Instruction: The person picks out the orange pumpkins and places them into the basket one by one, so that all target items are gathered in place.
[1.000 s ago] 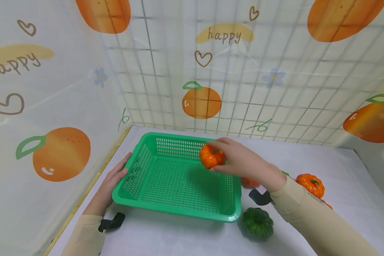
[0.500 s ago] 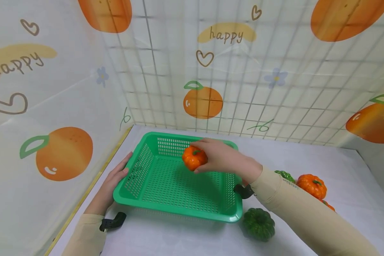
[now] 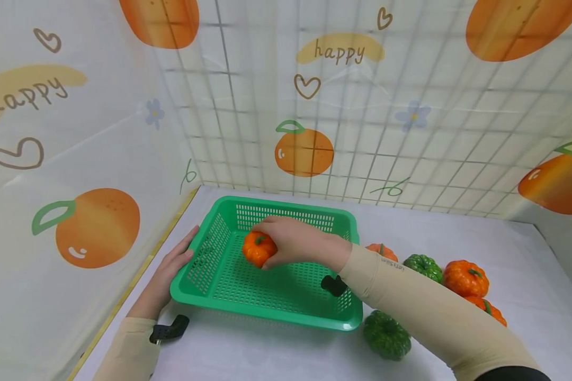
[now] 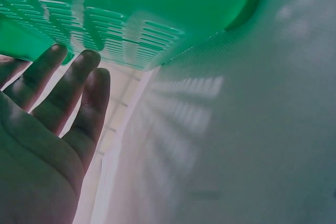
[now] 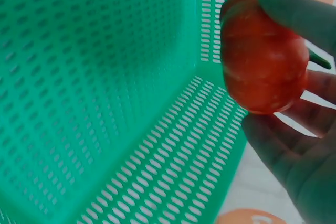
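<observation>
Pumpkin (image 3: 257, 250) in right hand (image 3: 291, 239) hangs inside basket (image 3: 267, 313), apart from rim (image 3: 182, 271)

Basket (image 3: 267, 315): solid green. Orange pumpkin (image 3: 256, 252), frame centre: green stem. Dark green pumpkin (image 3: 386, 336): lower right. Sleeves (image 3: 414, 301): beige. Backdrop (image 3: 352, 116), upper frame: white, orange-fruit print.

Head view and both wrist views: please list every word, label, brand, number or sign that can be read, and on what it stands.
"happy": back white sheet with orange-fruit print, on a yellow stroke.
"happy": left white sheet with the same print, on a yellow stroke.
Beige fabric sleeve on the right arm: dark lettering, too small to read.
Green curls on the sheets: like a 6, perhaps only drawings.
Wrist views: no readable text.
</observation>
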A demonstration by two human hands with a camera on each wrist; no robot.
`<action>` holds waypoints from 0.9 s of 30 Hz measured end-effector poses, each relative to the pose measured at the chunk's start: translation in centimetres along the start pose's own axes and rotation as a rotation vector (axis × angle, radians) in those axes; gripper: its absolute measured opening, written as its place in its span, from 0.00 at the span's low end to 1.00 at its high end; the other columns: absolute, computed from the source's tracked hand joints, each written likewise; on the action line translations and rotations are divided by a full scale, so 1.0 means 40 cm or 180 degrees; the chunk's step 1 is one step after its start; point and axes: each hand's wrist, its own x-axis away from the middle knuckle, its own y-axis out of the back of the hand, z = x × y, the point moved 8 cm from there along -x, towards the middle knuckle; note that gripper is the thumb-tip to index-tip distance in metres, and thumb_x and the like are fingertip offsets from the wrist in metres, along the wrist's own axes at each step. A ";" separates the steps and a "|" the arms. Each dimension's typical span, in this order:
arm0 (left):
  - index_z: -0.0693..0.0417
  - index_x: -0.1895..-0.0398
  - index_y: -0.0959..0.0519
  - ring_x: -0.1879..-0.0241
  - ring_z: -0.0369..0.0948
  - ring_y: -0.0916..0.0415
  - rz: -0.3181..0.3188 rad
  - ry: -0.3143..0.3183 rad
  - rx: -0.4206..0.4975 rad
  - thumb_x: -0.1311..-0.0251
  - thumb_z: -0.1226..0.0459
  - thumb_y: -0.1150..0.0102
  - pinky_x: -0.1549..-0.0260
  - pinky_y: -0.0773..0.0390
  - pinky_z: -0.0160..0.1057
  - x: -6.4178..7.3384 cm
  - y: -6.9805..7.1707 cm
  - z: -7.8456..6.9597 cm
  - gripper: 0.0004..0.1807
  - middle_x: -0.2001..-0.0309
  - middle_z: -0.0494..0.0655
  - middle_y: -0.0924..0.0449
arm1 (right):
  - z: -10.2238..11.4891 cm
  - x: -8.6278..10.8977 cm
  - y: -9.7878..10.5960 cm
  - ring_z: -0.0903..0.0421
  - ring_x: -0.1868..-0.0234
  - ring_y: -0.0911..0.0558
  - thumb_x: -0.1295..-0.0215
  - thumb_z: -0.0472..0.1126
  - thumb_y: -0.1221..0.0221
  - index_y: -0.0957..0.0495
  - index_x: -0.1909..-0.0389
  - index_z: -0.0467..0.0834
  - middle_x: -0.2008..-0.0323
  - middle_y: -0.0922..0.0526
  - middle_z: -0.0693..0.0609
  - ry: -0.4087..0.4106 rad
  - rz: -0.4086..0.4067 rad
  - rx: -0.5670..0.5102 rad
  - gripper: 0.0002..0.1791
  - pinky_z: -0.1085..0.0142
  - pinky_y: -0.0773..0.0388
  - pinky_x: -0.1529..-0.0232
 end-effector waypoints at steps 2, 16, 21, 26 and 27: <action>0.31 0.21 0.48 0.24 0.41 0.63 -0.0002 -0.0013 0.0006 0.23 0.50 0.62 0.34 0.51 0.52 0.000 0.000 0.001 0.29 0.22 0.32 0.56 | 0.002 -0.014 -0.015 0.58 0.48 0.28 0.48 0.52 0.26 0.29 0.33 0.44 0.42 0.25 0.54 0.0042 0.0037 -0.0037 0.41 0.67 0.28 0.48; 0.32 0.21 0.48 0.24 0.42 0.62 0.0004 -0.0057 0.0009 0.23 0.52 0.62 0.37 0.46 0.41 -0.003 0.001 0.007 0.29 0.22 0.33 0.55 | 0.022 -0.099 -0.100 0.59 0.47 0.28 0.47 0.45 0.27 0.27 0.34 0.47 0.42 0.26 0.53 0.0333 0.0205 -0.0232 0.37 0.69 0.29 0.50; 0.34 0.21 0.48 0.24 0.42 0.62 0.0038 -0.0063 0.0086 0.23 0.52 0.61 0.39 0.44 0.30 -0.002 -0.006 0.008 0.29 0.22 0.34 0.56 | 0.021 -0.110 -0.148 0.60 0.50 0.29 0.46 0.48 0.27 0.28 0.32 0.51 0.44 0.27 0.53 0.0353 0.0337 -0.0299 0.39 0.71 0.29 0.54; 0.34 0.21 0.48 0.25 0.43 0.60 0.0025 -0.0090 0.0078 0.23 0.53 0.61 0.42 0.41 0.26 -0.003 -0.002 0.007 0.29 0.22 0.34 0.56 | 0.023 -0.118 -0.166 0.61 0.50 0.29 0.48 0.51 0.26 0.28 0.32 0.52 0.46 0.27 0.56 0.0408 0.0305 -0.0406 0.40 0.71 0.28 0.53; 0.34 0.21 0.48 0.25 0.43 0.60 0.0020 -0.0089 0.0075 0.23 0.53 0.61 0.42 0.41 0.26 -0.004 0.000 0.008 0.29 0.22 0.34 0.56 | 0.023 -0.119 -0.167 0.62 0.50 0.29 0.48 0.52 0.26 0.28 0.32 0.52 0.46 0.27 0.57 0.0417 0.0297 -0.0418 0.41 0.70 0.29 0.52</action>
